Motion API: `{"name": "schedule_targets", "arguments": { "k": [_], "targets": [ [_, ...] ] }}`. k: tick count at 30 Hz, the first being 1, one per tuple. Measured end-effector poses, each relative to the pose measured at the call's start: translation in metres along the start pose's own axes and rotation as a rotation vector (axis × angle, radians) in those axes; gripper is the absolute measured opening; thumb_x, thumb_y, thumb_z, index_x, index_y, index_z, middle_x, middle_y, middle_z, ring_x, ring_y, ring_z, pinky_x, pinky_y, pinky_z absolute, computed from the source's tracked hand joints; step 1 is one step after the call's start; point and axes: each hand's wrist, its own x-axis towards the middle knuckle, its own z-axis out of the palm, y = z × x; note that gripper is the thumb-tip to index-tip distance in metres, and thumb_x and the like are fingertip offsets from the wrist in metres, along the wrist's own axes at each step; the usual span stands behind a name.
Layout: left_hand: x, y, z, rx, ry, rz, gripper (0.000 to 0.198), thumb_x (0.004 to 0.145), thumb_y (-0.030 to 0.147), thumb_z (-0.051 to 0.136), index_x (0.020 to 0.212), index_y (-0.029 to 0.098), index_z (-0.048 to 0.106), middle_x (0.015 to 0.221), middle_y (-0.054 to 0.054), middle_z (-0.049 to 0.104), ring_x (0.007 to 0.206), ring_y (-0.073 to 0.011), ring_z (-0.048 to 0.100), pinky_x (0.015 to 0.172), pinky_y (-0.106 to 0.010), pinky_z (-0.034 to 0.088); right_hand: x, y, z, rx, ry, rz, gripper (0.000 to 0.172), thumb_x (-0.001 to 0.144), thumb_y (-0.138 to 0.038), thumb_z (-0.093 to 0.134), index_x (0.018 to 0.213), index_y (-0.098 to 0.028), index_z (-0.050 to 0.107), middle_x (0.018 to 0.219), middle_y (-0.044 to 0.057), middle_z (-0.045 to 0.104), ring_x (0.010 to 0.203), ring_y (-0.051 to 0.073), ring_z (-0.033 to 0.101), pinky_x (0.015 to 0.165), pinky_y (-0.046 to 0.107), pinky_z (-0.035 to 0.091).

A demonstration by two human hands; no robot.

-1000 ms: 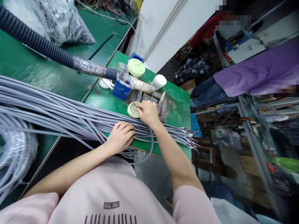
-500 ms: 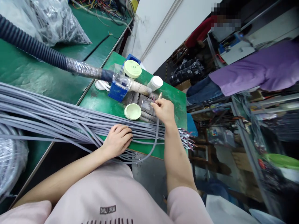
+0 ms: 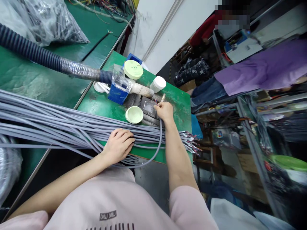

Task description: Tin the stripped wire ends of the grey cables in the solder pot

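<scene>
My right hand (image 3: 164, 111) pinches one grey cable (image 3: 160, 137) close to its stripped end. Thin coloured wires (image 3: 155, 103) stick out past the fingertips, over a dark square metal pot (image 3: 148, 107) with a shiny grey surface. From that grip the cable loops down and back under my left forearm. My left hand (image 3: 119, 144) lies palm down on a thick bundle of grey cables (image 3: 79, 124), its fingers spread a little over them. At the bundle's right end are stripped, multicoloured wire ends (image 3: 190, 142). A pale green open tub (image 3: 134, 115) stands left of the pot.
A ribbed black hose (image 3: 35, 51) crosses from the left, its beige nozzle (image 3: 142, 90) by the pot, near a blue box (image 3: 118, 93). Behind stand a lidded green tub (image 3: 133, 69) and a white jar (image 3: 158, 83). A person in purple (image 3: 259, 68) is at the right.
The whole view has shifted slightly. My right hand keeps its pinch on the cable by the pot, with the wire ends a little lower. My left hand stays resting on the bundle.
</scene>
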Motion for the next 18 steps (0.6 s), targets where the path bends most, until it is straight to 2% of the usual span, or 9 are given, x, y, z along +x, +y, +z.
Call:
{"name": "schedule_targets", "arguments": {
  "k": [10,18],
  "targets": [
    [0.0000,-0.0004,-0.0007,0.003,-0.014,0.007,0.014,0.087,0.020,0.056,0.097,0.019,0.065,0.106,-0.005,0.070,0.106,-0.0214,0.057,0.096,-0.041,0.035,0.0022,-0.0004,0.0066,-0.020,-0.028,0.012,0.020,0.076,-0.031,0.057,0.068,-0.018,0.070,0.070,0.006,0.066,0.071,0.020,0.059,0.064,0.028,0.036],
    [0.0000,-0.0003,0.0003,0.002,-0.009,0.007,0.013,0.087,0.020,0.056,0.097,0.018,0.065,0.107,-0.004,0.069,0.106,-0.0210,0.057,0.097,-0.040,0.035,0.0017,0.0024,0.0009,-0.009,0.002,-0.004,0.022,0.077,-0.032,0.057,0.066,-0.017,0.069,0.067,0.006,0.065,0.067,0.019,0.056,0.063,0.028,0.036]
  ]
}}
